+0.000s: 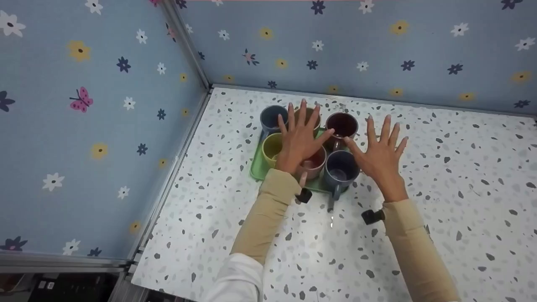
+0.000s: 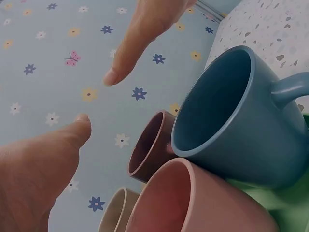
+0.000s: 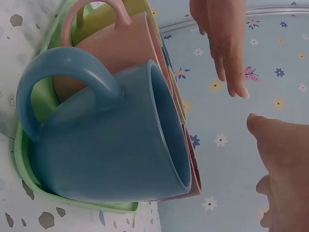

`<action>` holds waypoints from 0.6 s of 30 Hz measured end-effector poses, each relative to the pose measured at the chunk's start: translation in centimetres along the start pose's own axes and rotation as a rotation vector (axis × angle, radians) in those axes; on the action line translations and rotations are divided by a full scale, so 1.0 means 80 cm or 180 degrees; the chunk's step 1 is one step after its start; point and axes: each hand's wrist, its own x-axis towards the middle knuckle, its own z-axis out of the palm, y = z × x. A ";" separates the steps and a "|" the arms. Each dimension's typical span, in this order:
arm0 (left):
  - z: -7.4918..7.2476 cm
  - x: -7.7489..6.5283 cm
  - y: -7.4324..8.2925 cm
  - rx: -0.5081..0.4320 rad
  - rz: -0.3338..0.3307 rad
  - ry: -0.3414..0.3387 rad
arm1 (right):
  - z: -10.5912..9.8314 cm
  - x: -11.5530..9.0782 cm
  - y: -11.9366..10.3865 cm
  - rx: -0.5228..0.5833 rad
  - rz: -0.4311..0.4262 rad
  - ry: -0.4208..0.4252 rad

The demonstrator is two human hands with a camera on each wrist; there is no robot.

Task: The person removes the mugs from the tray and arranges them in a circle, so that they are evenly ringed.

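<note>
Several mugs stand close together on a green tray (image 1: 258, 168). In the back row are a blue mug (image 1: 272, 117), a beige mug (image 1: 314, 121) and a dark red-brown mug (image 1: 342, 124). The front row has a yellow mug (image 1: 272, 150), a pink mug (image 1: 314, 164) and another blue mug (image 3: 106, 145), its handle toward the body. My left hand (image 1: 298, 142) hovers over the middle mugs, fingers spread and straight. Right of the tray, my right hand (image 1: 379, 157) is also spread, its thumb near the red-brown mug. Both wrist views show the hands above the rims, holding nothing.
The tray rests on a white speckled table (image 1: 461, 209). Flower-patterned panels (image 1: 356, 46) rise behind the table and along its left side, meeting at a metal corner post (image 1: 188, 46). Each wrist carries a small black device (image 1: 371, 217).
</note>
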 end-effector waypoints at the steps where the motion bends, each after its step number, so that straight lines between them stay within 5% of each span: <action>1: -0.001 0.000 -0.001 -0.0021 0.0044 0.0015 | 0.000 0.000 0.000 0.0033 -0.0019 0.0010; 6: -0.006 -0.001 -0.009 -0.0266 0.0297 0.0168 | -0.001 0.001 0.003 0.0309 -0.0183 0.0084; 12: -0.014 -0.001 -0.024 -0.0646 0.0559 0.0621 | 0.001 0.005 0.008 0.0939 -0.0599 0.0239; 18: -0.018 -0.005 -0.047 -0.0843 0.0544 0.0907 | 0.000 0.003 0.008 0.1403 -0.0861 0.0340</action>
